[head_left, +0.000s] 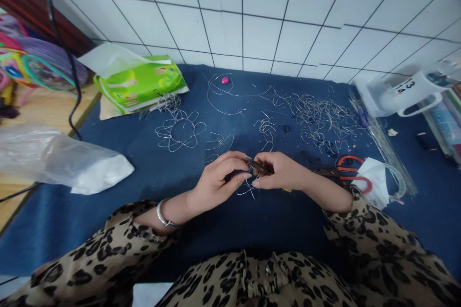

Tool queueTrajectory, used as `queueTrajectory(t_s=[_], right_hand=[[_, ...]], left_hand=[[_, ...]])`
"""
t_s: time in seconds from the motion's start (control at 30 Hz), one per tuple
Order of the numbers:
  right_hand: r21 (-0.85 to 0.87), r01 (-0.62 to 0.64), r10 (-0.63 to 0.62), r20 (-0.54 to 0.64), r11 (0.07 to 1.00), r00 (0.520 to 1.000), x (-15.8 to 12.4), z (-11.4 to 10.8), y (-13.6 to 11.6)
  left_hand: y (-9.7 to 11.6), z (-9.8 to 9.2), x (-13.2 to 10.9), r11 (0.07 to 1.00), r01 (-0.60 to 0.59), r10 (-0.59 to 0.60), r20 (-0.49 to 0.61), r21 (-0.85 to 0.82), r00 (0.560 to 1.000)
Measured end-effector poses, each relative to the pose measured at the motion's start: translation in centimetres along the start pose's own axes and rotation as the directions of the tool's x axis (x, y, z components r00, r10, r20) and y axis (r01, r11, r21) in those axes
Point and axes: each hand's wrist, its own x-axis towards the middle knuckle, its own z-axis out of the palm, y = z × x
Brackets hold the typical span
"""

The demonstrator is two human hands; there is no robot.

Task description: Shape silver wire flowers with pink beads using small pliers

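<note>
My left hand (221, 180) is closed, thumb and fingers pinching a piece of thin bent wire (248, 191). Loops and loose ends of the wire stick out below the fingertips. My right hand (283, 171) is wrapped round a dark metal tool that looks like pliers (256, 165), whose tip points at the left fingertips. The palm hides most of this tool. Beyond the left hand, a flower-shaped wire ring (195, 129) with looped petals lies flat on the blue cloth (216, 249). Several loose bent wires (220, 141) lie between the ring and my hands.
A heap of wire scraps (320, 110) spreads at the back right. Orange-handled scissors (355, 182) lie beside my right forearm, near straight wires (391, 153) and a white mug (414, 91). A green tissue pack (144, 84) and plastic bag (68, 158) are left. A tiled wall (223, 29) bounds the back.
</note>
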Motion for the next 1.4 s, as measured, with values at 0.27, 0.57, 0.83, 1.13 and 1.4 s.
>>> queueTrajectory(t_s=[0.27,0.57,0.83,1.13,1.4], right_hand=[[-0.006,0.0,0.0,0.008,1.0,1.0,0.1,0.0,0.0],[-0.026,0.009,-0.009,0.015,1.0,1.0,0.1,-0.1,0.0],[-0.031,-0.001,0.002,0.036,1.0,0.999,0.0,-0.2,-0.1],[-0.048,-0.008,0.011,0.065,0.999,0.998,0.1,-0.5,-0.1],[-0.077,-0.002,0.006,0.063,0.997,0.998,0.1,-0.5,-0.1]], left_hand=[[-0.4,-0.1,-0.3,0.987,-0.137,0.136,0.018,0.088,0.991],[-0.7,-0.2,-0.2,0.954,-0.25,0.242,0.066,0.166,0.968],[-0.5,-0.6,0.0,0.963,-0.227,0.228,0.008,0.148,0.974],[-0.9,-1.0,0.3,0.946,-0.211,0.205,0.047,0.246,0.978],[-1.0,-1.4,0.2,0.805,-0.368,0.357,0.115,0.466,0.927]])
